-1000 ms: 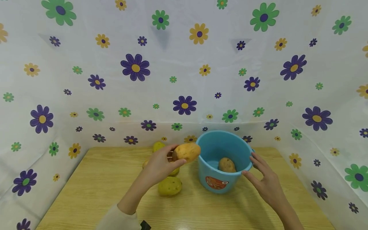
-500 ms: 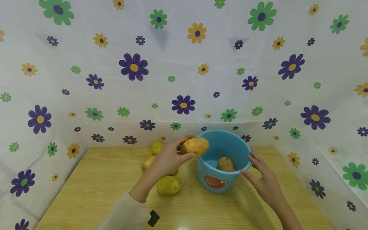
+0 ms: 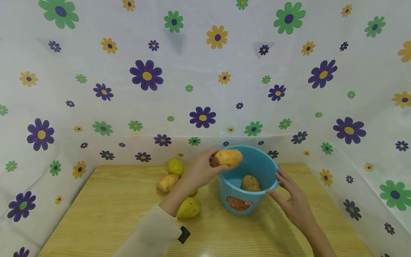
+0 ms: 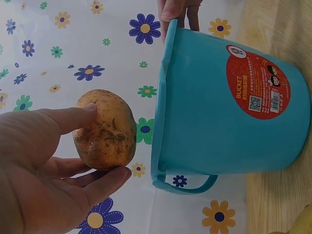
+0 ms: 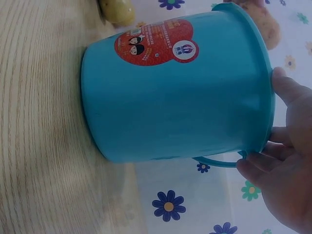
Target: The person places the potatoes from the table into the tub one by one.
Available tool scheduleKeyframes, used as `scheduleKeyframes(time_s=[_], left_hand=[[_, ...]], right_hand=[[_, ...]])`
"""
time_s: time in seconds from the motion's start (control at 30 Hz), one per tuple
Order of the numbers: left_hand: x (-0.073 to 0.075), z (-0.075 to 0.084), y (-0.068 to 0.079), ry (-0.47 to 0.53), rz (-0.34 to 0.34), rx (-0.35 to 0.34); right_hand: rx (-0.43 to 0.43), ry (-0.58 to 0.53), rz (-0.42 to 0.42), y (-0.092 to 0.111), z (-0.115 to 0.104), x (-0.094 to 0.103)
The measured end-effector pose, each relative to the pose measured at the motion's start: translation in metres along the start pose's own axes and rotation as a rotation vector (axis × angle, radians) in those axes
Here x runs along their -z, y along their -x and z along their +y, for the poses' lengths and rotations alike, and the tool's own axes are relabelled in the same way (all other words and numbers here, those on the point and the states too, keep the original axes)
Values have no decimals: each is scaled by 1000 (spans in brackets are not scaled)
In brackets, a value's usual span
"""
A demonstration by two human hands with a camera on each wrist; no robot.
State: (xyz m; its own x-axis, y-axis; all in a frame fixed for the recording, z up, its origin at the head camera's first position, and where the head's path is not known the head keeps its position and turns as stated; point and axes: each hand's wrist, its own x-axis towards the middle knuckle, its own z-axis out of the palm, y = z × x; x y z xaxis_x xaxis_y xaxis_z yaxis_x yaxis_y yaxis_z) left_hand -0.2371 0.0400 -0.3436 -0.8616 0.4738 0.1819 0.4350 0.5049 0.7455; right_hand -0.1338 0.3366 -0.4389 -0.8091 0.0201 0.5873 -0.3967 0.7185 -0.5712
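Observation:
My left hand (image 3: 202,171) holds a tan potato (image 3: 229,158) between thumb and fingers, over the left part of the blue bucket's (image 3: 229,192) rim. Up close in the left wrist view, dark specks mark the skin of that potato (image 4: 108,139), and its far end faces the bucket mouth. Another potato (image 3: 250,183) lies inside on the bucket's bottom. On the right side, my right hand (image 3: 293,201) grips the rim, its thumb at the front and fingers by the handle's joint. The bucket (image 5: 170,107) stands upright on the table, as the right wrist view shows.
Left of the bucket lie a tan potato (image 3: 167,183) and yellow-green rounded lumps, one farther back (image 3: 175,167) and another nearer lump (image 3: 189,208), partly behind my left forearm. Flower-printed cloth (image 3: 179,103) surrounds the wooden table (image 3: 112,207) at back and sides.
My left hand has carried the potato rightward and slightly up, from beside the bucket to over its rim. The right hand keeps its place on the rim.

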Motion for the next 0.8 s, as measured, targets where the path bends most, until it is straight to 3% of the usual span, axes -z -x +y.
scheduleKeyframes(time_s=[0.2, 0.43, 0.8], left_hand=[[-9, 4, -12, -20, 3, -15], [-24, 4, -28, -76, 16, 16], [-45, 3, -38, -131, 33, 37]], right_hand=[[6, -6, -1, 0, 0, -1], [-4, -3, -5, 0, -1, -1], [-10, -9, -4, 0, 0, -2]])
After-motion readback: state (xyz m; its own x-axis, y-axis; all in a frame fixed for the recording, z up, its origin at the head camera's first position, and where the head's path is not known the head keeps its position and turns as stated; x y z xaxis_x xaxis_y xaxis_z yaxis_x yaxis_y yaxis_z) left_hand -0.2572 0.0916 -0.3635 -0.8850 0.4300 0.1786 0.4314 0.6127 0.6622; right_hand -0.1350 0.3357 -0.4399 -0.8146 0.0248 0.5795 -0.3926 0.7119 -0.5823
